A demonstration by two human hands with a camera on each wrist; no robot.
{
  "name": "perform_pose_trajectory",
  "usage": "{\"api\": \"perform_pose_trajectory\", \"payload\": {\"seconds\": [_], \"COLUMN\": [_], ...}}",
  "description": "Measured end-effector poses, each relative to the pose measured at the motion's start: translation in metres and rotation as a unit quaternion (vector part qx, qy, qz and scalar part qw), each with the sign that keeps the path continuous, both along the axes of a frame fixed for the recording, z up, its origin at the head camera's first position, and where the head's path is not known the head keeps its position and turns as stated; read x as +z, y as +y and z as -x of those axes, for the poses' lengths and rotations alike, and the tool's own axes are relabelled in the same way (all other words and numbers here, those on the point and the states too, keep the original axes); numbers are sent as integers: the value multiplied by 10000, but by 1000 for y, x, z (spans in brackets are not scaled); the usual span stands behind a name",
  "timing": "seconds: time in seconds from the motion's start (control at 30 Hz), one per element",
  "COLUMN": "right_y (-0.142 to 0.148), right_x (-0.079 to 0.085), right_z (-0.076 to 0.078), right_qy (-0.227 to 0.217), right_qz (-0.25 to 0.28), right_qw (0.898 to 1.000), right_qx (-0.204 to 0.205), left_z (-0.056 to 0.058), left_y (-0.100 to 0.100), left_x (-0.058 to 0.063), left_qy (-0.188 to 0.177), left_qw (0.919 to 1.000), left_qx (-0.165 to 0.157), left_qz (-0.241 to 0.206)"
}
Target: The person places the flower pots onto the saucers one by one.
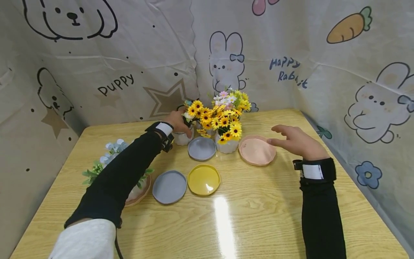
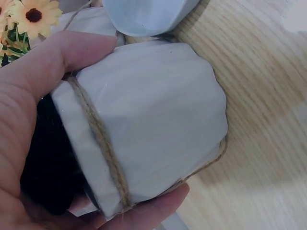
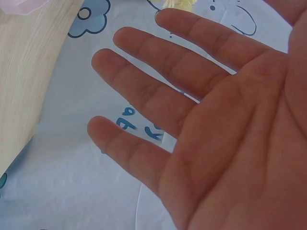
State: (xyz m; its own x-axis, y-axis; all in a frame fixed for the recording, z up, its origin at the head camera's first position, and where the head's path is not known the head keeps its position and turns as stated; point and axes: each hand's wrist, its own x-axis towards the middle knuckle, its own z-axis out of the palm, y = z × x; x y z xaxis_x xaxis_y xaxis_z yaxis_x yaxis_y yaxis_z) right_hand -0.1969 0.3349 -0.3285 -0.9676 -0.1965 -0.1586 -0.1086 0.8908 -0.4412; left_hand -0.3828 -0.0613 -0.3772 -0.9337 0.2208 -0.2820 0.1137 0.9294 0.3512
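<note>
My left hand (image 1: 177, 122) grips a white fluted flower pot (image 2: 158, 115) at the back of the table, thumb and fingers spread round its sides below the rim. Twine (image 2: 103, 134) runs round that pot near its top. A grey plate (image 1: 202, 148) lies just to the right of it. My right hand (image 1: 299, 142) holds nothing; its fingers are extended and spread, and it overlaps the right edge of a pink plate (image 1: 253, 153) in the head view. Between the hands stands another white pot (image 1: 228, 146) with yellow flowers (image 1: 231, 126).
Nearer on the wooden table (image 1: 258, 216) lie a second grey plate (image 1: 169, 187) and a yellow plate (image 1: 203, 180), side by side. Under my left forearm, partly hidden, a pot with blue flowers (image 1: 114, 147) stands on a pinkish plate (image 1: 143, 194). A printed cloth (image 1: 129, 64) hangs behind the table.
</note>
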Motion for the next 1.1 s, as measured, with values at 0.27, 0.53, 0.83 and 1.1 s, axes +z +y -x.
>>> {"api": "perform_pose_trajectory", "payload": {"seconds": [0.27, 0.53, 0.83, 1.1], "right_y": [2, 10, 10, 6], "right_x": [-3, 1, 4, 1], "right_z": [-2, -2, 0, 3], "right_qy": [51, 6, -31, -113], "right_qz": [65, 89, 15, -34], "right_qw": [10000, 10000, 10000, 9999], "right_qx": [19, -14, 12, 63], "left_z": [0, -6, -14, -25], "left_y": [-10, -11, -19, -26], "left_x": [0, 42, 73, 82], "left_qy": [32, 149, 232, 90], "left_qw": [9999, 9998, 9994, 9999], "left_qx": [-129, -84, 98, 72], "left_qz": [-56, -122, -247, -22]}}
